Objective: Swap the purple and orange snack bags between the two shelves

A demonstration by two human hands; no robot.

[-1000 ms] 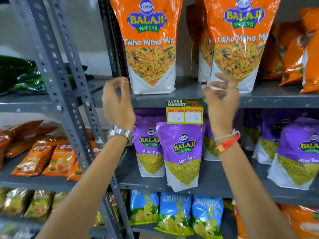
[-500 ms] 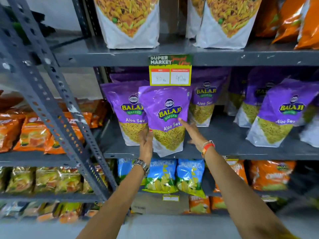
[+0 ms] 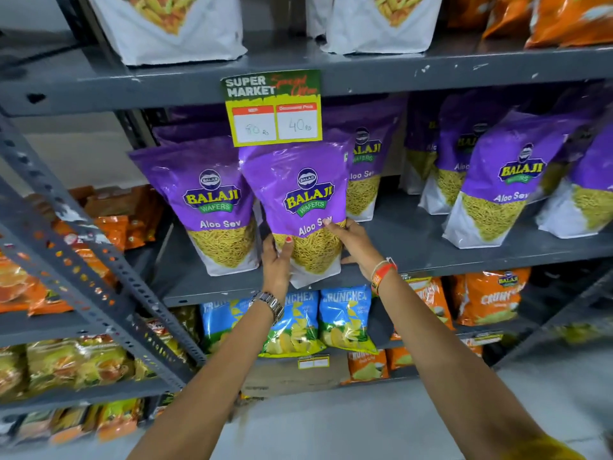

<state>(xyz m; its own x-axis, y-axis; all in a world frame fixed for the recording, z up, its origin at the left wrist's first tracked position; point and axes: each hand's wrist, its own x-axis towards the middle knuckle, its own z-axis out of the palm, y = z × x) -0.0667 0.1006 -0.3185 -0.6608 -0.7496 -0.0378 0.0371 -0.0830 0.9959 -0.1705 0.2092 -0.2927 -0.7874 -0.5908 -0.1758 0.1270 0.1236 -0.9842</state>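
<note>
A purple Aloo Sev bag (image 3: 300, 194) stands at the front edge of the middle shelf (image 3: 414, 250). My left hand (image 3: 276, 260) grips its lower left side and my right hand (image 3: 353, 242) grips its lower right side. Another purple bag (image 3: 205, 200) stands just to its left, and more purple bags (image 3: 501, 180) fill the shelf to the right. On the upper shelf (image 3: 365, 74) I see only the white bottoms of two orange Tikha Mitha Mix bags (image 3: 172, 31) (image 3: 381, 28); their tops are out of view.
A yellow price tag (image 3: 273, 109) hangs from the upper shelf edge over the held bag's top. Blue Crunchex bags (image 3: 345, 313) and orange bags (image 3: 491, 293) fill the shelf below. A slanted grey rack post (image 3: 83, 234) and a neighbouring rack of orange packets (image 3: 112, 227) stand at left.
Both hands dropped from the upper shelf, by the orange bags, to the middle shelf and closed on the front purple bag. My view tilted down.
</note>
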